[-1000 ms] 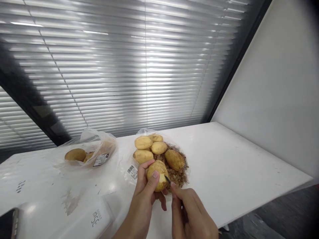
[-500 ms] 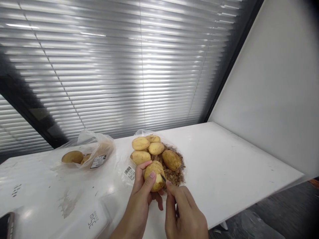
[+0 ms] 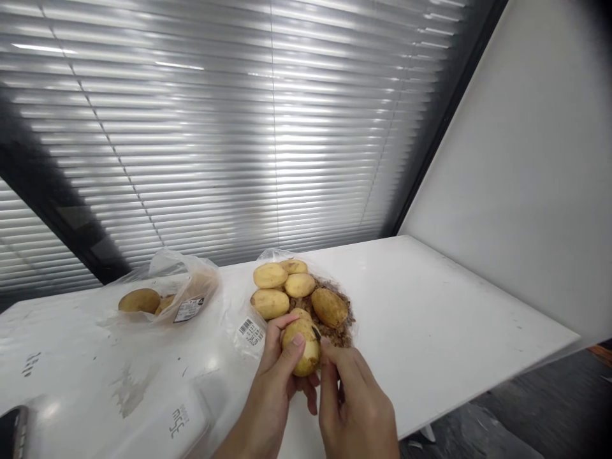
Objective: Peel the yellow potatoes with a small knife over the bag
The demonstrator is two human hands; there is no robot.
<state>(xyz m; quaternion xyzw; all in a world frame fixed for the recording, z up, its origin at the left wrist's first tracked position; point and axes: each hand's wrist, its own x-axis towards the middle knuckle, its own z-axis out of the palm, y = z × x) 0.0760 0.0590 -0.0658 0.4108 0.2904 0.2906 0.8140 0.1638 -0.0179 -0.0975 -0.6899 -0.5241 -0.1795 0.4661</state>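
2 hands worked: the right hand pinched a dark-tipped tool, the left hand gripped a potato. Within 0.5 s the tip had shifted upward, apparently lengthening the peeled patch; beyond lay pale potatoes.

Yellows and browns on white

The held potato is dull yellow with a cream patch; the tool tip is black. The heaped potatoes are pale yellow, faintly flecked brown, while the unpeeled potato on dark brown scraps is ochre with brown mottling. The tabletop is white (a grey-brown stain marks it). The barcode label shows black stripes on white; the blinds run in silver-grey bands.
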